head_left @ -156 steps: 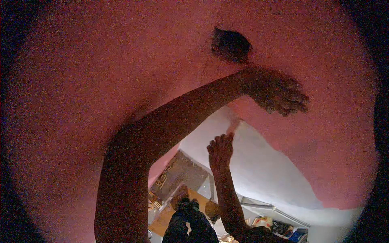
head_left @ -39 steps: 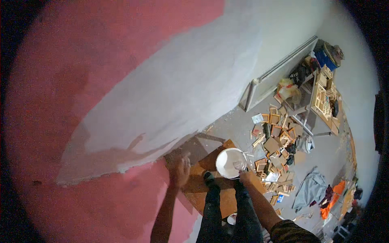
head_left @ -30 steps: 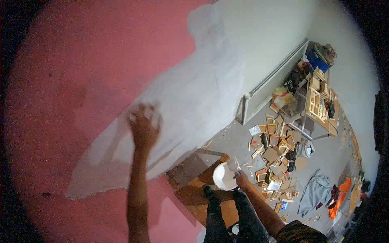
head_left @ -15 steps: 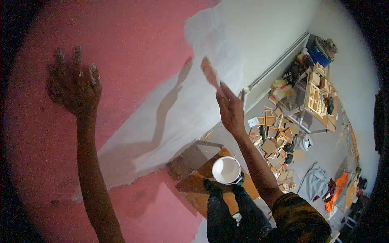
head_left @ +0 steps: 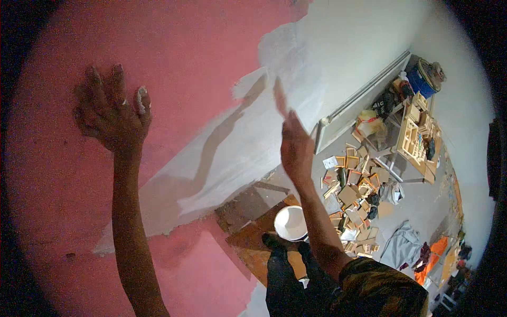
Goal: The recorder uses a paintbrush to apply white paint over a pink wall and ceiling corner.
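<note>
A wall fills the left and middle of the head view, pink point(head_left: 190, 58) on the left with a greyish-white coated area point(head_left: 237, 142) beside it. My left hand point(head_left: 113, 113), fingers spread and whitish smears on the fingertips, is raised in front of the pink part. In my right hand point(head_left: 297, 148) is a flat hand tool point(head_left: 280, 95), pinkish and blurred, too smeared to tell its kind. Its tip is near the ragged edge between white and pink; contact cannot be made out. A white bucket point(head_left: 291, 222) stands below, by my feet, partly behind my right forearm.
Brown boards point(head_left: 248, 243) lie under the bucket and my feet. To the right, wooden frames and blocks point(head_left: 354, 195) are heaped on the floor near a table point(head_left: 422, 171) loaded with wooden pieces. A blue drum point(head_left: 421, 79), grey cloth point(head_left: 401, 243) and orange cloth point(head_left: 434, 256) are farther right.
A new white patch reaches into the pink near the tool. The tool has swung more upright, and my right forearm now covers part of the bucket. The view has shifted slightly.
</note>
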Demonstrator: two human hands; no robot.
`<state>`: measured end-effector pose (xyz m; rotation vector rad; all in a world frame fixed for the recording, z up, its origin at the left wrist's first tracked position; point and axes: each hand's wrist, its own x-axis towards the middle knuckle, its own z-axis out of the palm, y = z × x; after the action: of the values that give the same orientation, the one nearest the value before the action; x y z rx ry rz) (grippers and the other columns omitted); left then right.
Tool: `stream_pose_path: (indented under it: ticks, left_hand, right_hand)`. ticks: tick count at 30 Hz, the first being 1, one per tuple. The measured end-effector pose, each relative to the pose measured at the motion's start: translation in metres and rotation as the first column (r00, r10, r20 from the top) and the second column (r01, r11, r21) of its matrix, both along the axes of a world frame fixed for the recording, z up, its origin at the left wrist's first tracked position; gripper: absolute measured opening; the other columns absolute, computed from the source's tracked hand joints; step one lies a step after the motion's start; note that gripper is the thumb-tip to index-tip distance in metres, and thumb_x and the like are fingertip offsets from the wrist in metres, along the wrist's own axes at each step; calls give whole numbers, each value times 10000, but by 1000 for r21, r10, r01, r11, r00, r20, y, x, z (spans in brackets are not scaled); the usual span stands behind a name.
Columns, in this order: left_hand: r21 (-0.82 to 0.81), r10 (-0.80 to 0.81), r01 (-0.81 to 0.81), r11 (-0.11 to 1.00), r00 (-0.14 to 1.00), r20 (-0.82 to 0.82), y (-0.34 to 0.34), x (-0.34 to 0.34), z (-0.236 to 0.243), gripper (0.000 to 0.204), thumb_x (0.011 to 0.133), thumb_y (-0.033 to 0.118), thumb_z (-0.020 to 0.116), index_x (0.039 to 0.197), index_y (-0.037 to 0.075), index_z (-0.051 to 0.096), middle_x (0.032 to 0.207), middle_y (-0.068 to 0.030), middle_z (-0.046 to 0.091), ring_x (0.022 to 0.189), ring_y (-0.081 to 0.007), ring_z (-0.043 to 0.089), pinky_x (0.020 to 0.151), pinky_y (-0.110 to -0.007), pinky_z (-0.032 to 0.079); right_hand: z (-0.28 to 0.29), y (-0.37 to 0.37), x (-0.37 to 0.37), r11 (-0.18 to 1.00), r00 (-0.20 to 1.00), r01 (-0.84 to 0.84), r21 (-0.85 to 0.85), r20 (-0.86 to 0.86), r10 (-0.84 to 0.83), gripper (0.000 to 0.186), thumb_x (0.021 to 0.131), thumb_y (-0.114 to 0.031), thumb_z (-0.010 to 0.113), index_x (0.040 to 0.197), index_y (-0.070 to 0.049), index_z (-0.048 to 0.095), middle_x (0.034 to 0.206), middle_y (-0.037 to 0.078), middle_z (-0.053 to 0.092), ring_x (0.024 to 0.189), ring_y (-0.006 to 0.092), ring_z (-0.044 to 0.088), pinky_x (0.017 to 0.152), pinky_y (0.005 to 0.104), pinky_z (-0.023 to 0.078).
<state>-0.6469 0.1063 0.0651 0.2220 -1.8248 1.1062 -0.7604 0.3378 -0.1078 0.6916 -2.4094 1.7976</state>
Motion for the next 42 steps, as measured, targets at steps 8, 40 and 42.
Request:
stream_pose_path:
  ticks: [8, 40, 42]
  left_hand:
    - [25, 14, -14, 1000, 1000, -11, -1, -3, -5, 445, 843, 447, 420, 1231, 228, 431, 1304, -100, 383, 1135, -325, 382, 915, -488, 245]
    - [52, 68, -66, 996, 997, -42, 4, 0, -7, 412, 867, 430, 344, 1224, 242, 428, 1293, -72, 408, 1141, -314, 402, 923, -518, 257]
    - [44, 72, -70, 997, 996, -58, 2, 0, -5, 417, 869, 430, 341, 1234, 243, 418, 1298, -73, 403, 1143, -314, 403, 923, -519, 257]
  right_hand:
    - [-5, -51, 65, 953, 957, -278, -125, -121, 263, 325, 796, 10, 476, 1117, 60, 479, 791, 250, 549, 688, 362, 553, 621, 374, 458]
    - [-17, 8, -5, 941, 924, -294, 168, -203, 324, 293, 842, -79, 455, 1115, 18, 495, 889, 239, 567, 803, 368, 570, 670, 390, 469]
    - [-17, 8, -16, 978, 971, -137, 159, -175, 165, 295, 858, -114, 444, 1115, 20, 501, 971, 247, 568, 874, 363, 578, 695, 376, 477]
